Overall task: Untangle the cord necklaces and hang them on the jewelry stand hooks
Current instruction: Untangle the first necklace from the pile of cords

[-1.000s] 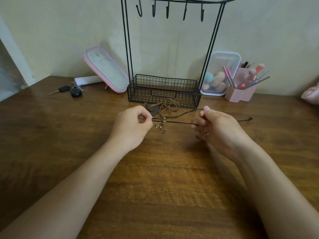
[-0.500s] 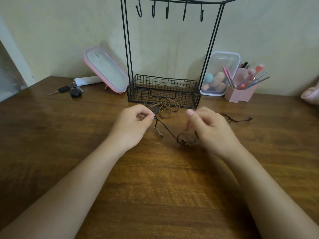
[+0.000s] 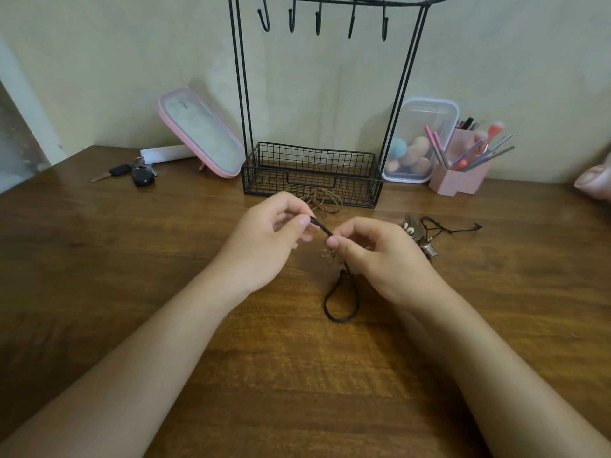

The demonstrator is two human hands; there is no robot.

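My left hand [image 3: 264,238] and my right hand [image 3: 380,256] both pinch a dark brown cord necklace [image 3: 337,302] just above the wooden table. A short stretch of cord runs between my fingertips, and a loop hangs down below my right hand. A small metal pendant [image 3: 329,256] dangles by my right thumb. A tan cord necklace [image 3: 322,201] lies coiled in front of the stand's wire basket. Another dark cord with shells and charms [image 3: 426,231] lies to the right of my right hand. The black wire jewelry stand [image 3: 243,94] rises at the back; its hooks [image 3: 319,19] are bare.
A pink-framed mirror [image 3: 201,133] leans left of the stand, with car keys [image 3: 132,173] further left. Right of the stand are a clear box of makeup sponges [image 3: 420,140] and a pink brush holder [image 3: 459,180]. A pink object [image 3: 595,181] shows at the right edge.
My hands have come closer together, and the taut cord between them has gone short. A loop now hangs below my right hand. The shell-and-charm cord is uncovered at the right.
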